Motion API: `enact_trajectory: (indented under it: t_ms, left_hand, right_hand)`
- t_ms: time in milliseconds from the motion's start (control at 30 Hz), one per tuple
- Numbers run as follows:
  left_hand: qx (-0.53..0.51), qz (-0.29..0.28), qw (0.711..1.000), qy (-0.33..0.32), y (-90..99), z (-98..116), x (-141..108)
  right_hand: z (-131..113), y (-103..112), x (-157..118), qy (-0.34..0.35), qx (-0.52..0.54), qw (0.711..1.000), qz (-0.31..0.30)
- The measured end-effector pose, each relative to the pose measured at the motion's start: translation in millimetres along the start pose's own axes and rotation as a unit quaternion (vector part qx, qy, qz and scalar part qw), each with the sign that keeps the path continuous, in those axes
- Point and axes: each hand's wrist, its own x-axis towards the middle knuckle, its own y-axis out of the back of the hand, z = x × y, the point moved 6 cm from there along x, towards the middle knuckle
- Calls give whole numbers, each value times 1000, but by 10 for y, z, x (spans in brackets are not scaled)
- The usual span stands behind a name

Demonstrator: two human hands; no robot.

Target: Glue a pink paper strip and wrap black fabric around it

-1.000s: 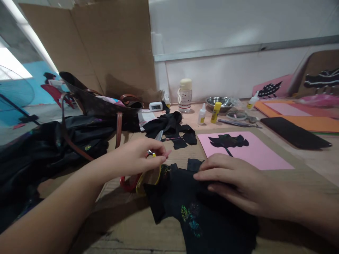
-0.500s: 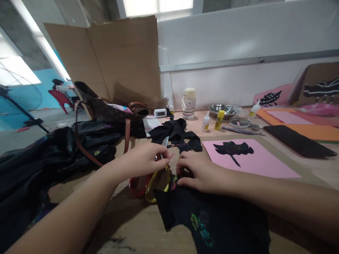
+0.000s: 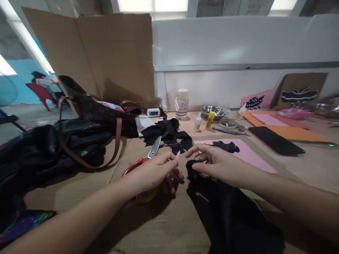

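Note:
My left hand (image 3: 161,171) is closed, with a small pointed pink piece (image 3: 178,155) pinched at its fingertips. Beneath that hand lie scissors (image 3: 153,150) with red and yellow handles, the blades pointing away from me; the hand hides part of them. My right hand (image 3: 214,162) grips the raised edge of a black cloth (image 3: 225,211), thumb on top and index finger stretched forward. The cloth hangs down toward the front. Behind the right hand, a black cut-out shape (image 3: 227,145) rests on a pink sheet (image 3: 255,158).
Black scraps (image 3: 165,130) lie ahead on the cardboard. A handbag (image 3: 97,109) and dark shiny fabric (image 3: 53,158) are at the left. Farther back stand a bottle (image 3: 182,104), a glue bottle (image 3: 197,122), a glue stick (image 3: 210,120) and a metal bowl (image 3: 212,112). A phone (image 3: 275,139) lies right.
My right hand has lifted and folded the black cloth's edge, shifting it right. My left hand has come lower and nearer over the scissors. The view has turned slightly right.

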Motion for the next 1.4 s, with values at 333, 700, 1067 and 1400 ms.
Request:
enact_trajectory:
  t_ms: [333,700,1067,1400]
  left_hand:
    - [293,112,939,-141,83,65,53]
    - [432,103,880,-171,-23,110,9]
    - [485,71,833,-257,-22,113,43]
    - [562,104,743,-349,1,197,-30]
  right_hand:
    - [49,-34,-146,-22,57,994,-89]
    - [-20,196,-170,51,-137,988,-46]
    - [-24,230,-132,228,-296,920,118]
    - [-22,159,-118,222,-287,929,70]
